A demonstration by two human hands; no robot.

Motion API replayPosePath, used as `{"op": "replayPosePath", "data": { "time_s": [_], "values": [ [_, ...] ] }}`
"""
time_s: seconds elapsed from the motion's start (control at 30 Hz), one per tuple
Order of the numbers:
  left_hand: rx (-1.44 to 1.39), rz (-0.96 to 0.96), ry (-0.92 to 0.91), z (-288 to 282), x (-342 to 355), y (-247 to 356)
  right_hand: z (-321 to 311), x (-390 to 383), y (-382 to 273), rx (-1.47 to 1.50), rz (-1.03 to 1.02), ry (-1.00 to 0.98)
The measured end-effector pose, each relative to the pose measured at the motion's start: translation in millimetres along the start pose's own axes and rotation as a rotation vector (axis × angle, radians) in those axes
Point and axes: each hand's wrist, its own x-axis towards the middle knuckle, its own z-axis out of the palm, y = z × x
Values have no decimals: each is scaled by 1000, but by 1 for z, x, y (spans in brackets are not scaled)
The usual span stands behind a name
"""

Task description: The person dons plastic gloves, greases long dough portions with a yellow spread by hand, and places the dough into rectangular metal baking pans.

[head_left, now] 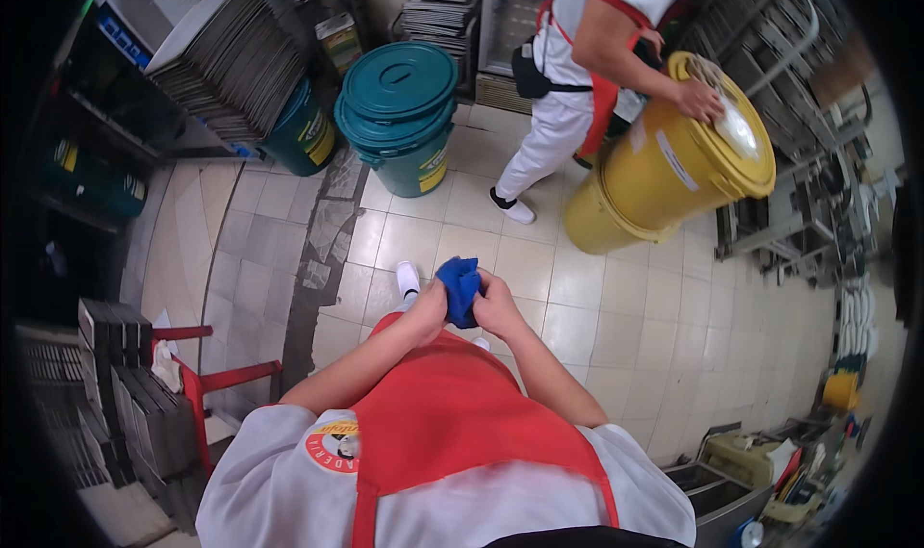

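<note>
A bunched blue cloth (460,288) is held between my two hands, in front of my red apron (462,404). My left hand (429,309) grips its left side, and my right hand (494,305) has its fingers closed on the right side. Folds hide some of my fingertips. Beyond the cloth, on the floor, stands a green lidded bin (399,115). At the upper right, another person's hand (700,100) rests on top of stacked yellow bins (664,163), the upper one tilted.
Stacked metal trays (236,67) lean at the upper left beside another green bin (306,134). A red chair frame (217,380) and baking tins (154,418) stand at the lower left. Metal racks (799,182) line the right. Pale tiles (606,327) cover the floor.
</note>
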Motion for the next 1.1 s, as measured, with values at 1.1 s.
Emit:
{"op": "replayPosePath", "data": {
  "time_s": [1.1],
  "values": [
    [172,-169,954,-367,429,264,-258,788,-89,-724,233,581]
  ]
}}
